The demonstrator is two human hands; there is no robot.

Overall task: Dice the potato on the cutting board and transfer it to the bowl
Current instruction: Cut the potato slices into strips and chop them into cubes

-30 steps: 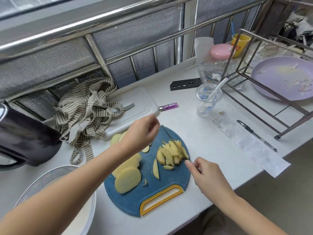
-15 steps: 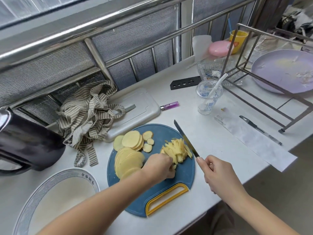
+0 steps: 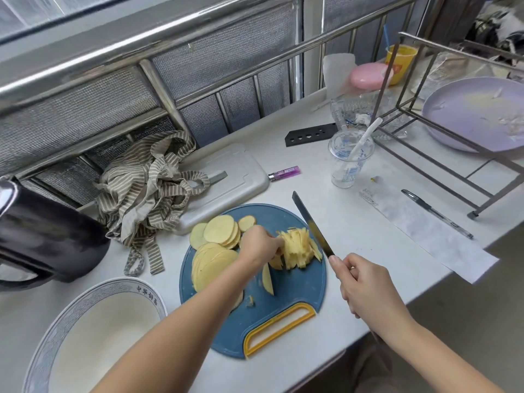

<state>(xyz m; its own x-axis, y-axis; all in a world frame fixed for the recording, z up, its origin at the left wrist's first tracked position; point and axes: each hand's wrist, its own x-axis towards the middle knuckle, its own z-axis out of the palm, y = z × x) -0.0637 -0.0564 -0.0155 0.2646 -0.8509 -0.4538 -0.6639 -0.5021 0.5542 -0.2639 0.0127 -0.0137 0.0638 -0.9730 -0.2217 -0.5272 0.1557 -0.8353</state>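
Observation:
A round blue cutting board [image 3: 295,279] with a yellow handle lies near the counter's front edge. Round potato slices [image 3: 218,242] are stacked on its left half. A pile of potato strips [image 3: 299,248] sits right of centre, and my left hand [image 3: 259,245] holds that pile at its left side with curled fingers. One loose wedge [image 3: 267,279] lies below the hand. My right hand [image 3: 364,287] grips the handle of a knife [image 3: 312,224]; the blade points away, just right of the strips. A large white bowl [image 3: 93,336] with a blue rim stands at the lower left.
A striped cloth [image 3: 150,188] and a white tray [image 3: 226,180] lie behind the board. A black kettle [image 3: 42,236] stands at the left. A plastic cup [image 3: 350,160], purple lighter [image 3: 283,173], pen [image 3: 436,212], paper strip [image 3: 431,236] and metal rack [image 3: 442,154] with a lilac plate [image 3: 479,114] are at right.
My left hand came down from above the board onto the strip pile and gathered it. My right hand drew the knife out to the right of the pile.

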